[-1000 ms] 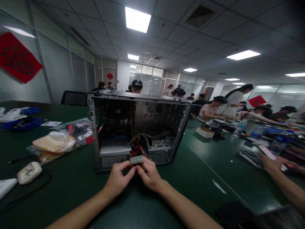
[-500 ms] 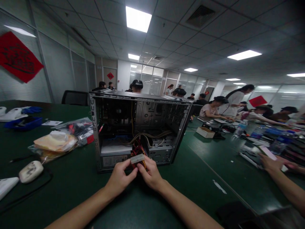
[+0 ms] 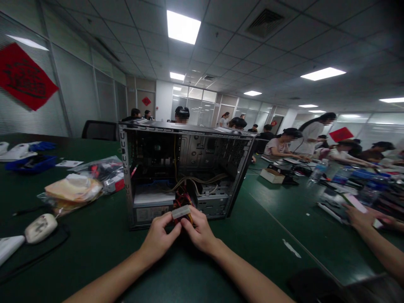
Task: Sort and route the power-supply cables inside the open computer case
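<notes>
Below the centre of the frame, you grip the connector (image 3: pixel 181 211) by its ends, left hand (image 3: pixel 159 235) and right hand (image 3: pixel 199 231) both pinching. Its long axis runs left to right, right end slightly higher, before the open case (image 3: pixel 191 158).

No lettering can be read with certainty. A large red paper diamond (image 3: pixel 27 76) on the grey-framed glass wall (image 3: pixel 75 90) at left bears black brush-style characters, too blurred to make out. A small red paper diamond (image 3: pixel 146 101) on the brown door (image 3: pixel 143 112) at the back carries a mark too small to tell. Fine print on the pale rectangular label (image 3: pixel 153 213) inside the open black-and-silver metal computer case (image 3: pixel 194 153) is illegible, as is the dark mark on the rounded white plastic mouse (image 3: pixel 41 228).
</notes>
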`<state>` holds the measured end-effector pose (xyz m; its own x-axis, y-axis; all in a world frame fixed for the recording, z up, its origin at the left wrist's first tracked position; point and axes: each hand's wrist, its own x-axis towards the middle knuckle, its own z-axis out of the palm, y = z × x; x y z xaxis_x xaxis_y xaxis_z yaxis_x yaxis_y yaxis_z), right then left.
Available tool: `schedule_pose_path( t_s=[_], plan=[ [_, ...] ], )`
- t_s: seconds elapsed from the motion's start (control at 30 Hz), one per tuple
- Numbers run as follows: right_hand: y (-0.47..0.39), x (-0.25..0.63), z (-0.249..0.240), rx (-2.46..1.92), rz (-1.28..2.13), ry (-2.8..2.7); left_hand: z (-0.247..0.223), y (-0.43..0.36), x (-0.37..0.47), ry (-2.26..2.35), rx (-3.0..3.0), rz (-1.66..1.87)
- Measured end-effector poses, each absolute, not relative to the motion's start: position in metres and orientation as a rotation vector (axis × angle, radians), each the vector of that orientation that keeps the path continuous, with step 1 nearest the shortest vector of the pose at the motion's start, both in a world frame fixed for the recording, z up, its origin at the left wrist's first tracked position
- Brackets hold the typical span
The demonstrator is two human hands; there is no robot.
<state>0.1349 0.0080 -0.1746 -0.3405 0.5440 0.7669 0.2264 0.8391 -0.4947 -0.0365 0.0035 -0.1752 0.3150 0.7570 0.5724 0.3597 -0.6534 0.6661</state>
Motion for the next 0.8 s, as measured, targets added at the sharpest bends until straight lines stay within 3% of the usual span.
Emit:
schedule_pose_path(
  t_s=[0.8],
  plan=[
    [0.0072, 0.1367, -0.1717, -0.541, 0.479, -1.931, -0.169, -0.0032, -0.0328, 1.013, 2.244, 1.316]
  ],
)
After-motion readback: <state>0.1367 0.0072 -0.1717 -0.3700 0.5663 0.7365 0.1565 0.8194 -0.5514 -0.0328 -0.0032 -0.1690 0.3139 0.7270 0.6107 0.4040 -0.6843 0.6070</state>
